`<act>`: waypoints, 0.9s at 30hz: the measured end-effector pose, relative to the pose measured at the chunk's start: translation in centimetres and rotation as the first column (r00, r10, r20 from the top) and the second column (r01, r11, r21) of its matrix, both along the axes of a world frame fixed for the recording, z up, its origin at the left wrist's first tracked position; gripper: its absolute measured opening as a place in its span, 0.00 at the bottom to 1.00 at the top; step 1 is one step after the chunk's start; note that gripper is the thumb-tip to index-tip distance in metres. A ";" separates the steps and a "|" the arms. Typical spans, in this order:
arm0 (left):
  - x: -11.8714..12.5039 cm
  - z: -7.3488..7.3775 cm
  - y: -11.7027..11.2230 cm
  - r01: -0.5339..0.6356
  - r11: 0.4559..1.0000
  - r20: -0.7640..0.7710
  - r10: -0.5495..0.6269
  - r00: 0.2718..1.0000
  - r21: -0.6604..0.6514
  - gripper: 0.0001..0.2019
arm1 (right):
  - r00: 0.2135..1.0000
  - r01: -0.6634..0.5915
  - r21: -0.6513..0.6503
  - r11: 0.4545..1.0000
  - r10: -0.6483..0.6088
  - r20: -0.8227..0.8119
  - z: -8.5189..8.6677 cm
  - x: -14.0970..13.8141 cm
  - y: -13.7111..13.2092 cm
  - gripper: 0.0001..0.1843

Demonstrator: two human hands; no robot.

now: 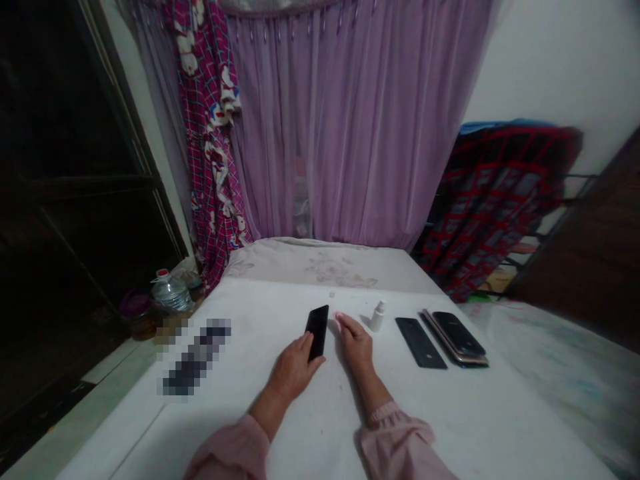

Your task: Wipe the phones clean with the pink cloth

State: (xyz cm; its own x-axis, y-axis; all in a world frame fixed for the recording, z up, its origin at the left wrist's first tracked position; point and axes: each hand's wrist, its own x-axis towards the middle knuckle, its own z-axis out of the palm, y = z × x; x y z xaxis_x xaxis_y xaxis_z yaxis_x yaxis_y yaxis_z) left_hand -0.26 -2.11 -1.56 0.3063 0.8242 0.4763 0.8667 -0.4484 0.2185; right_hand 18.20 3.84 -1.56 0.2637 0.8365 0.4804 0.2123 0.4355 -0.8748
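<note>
Resting against the lower end of a black smartphone (317, 332), the left hand (294, 368) lay flat, though whether it gripped could not be told; the right hand (356, 345) stood open, fingertips just beside the phone. Handling this phone between both hands was the step in hand, and a next move called for a firmer hold. A white bedsheet (240, 427) lay beneath, with a small spray bottle (377, 317), a dark phone (421, 343) and stacked phones (457, 337) to the right.
</note>
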 end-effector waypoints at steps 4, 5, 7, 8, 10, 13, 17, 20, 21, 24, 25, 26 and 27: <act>-0.5 -0.4 -0.4 0.065 0.995 0.018 -0.066 0.998 0.071 0.22 | 0.991 0.019 0.130 0.991 -0.037 0.132 0.3 -0.7 0.0 0.15; -0.6 -0.5 -0.4 0.081 0.993 0.022 -0.083 0.996 0.089 0.22 | 0.984 0.010 0.166 0.986 -0.039 0.173 0.4 -1.0 0.0 0.15; -0.7 -0.7 -0.4 0.108 0.988 0.035 -0.112 0.993 0.115 0.23 | 0.964 -0.025 0.239 0.971 -0.040 0.263 0.4 -1.5 0.1 0.16; -0.7 -0.7 -0.4 0.116 0.986 0.043 -0.122 0.992 0.119 0.23 | 0.952 -0.044 0.270 0.962 -0.042 0.303 0.5 -1.8 0.1 0.17; -0.7 -0.8 -0.3 0.122 0.987 0.061 -0.130 0.990 0.108 0.23 | 0.930 -0.072 0.317 0.946 -0.051 0.363 0.5 -2.1 -0.2 0.19; -0.8 -0.7 -0.1 0.125 0.989 0.068 -0.131 0.989 0.078 0.23 | 0.901 -0.124 0.354 0.927 -0.044 0.432 0.7 -2.1 -1.2 0.20; -0.7 -0.6 -0.1 0.129 0.990 0.051 -0.133 0.990 0.061 0.23 | 0.849 -0.246 0.328 0.912 0.039 0.528 0.7 -1.1 -1.7 0.23; -0.5 -0.7 -0.1 0.118 0.992 0.006 -0.118 0.993 0.040 0.24 | 0.838 -0.214 0.295 0.931 0.020 0.545 0.4 -0.2 -0.1 0.24; -0.4 -0.7 -0.2 0.111 0.993 -0.016 -0.111 0.994 0.034 0.24 | 0.845 -0.173 0.283 0.943 -0.006 0.535 0.3 0.0 0.7 0.23; -0.1 -0.7 -0.4 0.092 0.996 -0.074 -0.090 0.993 0.018 0.26 | 0.885 -0.036 0.219 0.975 -0.071 0.461 -0.2 0.5 2.8 0.20; 0.0 -0.6 -0.4 0.089 0.996 -0.083 -0.087 0.993 0.016 0.27 | 0.902 -0.003 0.188 0.982 -0.078 0.424 -0.3 0.6 3.2 0.19; 0.1 -0.6 -0.5 0.090 0.996 -0.088 -0.089 0.992 0.015 0.28 | 0.921 0.017 0.153 0.988 -0.075 0.381 -0.4 0.8 3.4 0.18; 0.3 -0.4 -0.6 0.095 0.995 -0.089 -0.094 0.992 0.014 0.29 | 0.940 0.028 0.115 0.993 -0.065 0.335 -0.5 0.9 3.4 0.17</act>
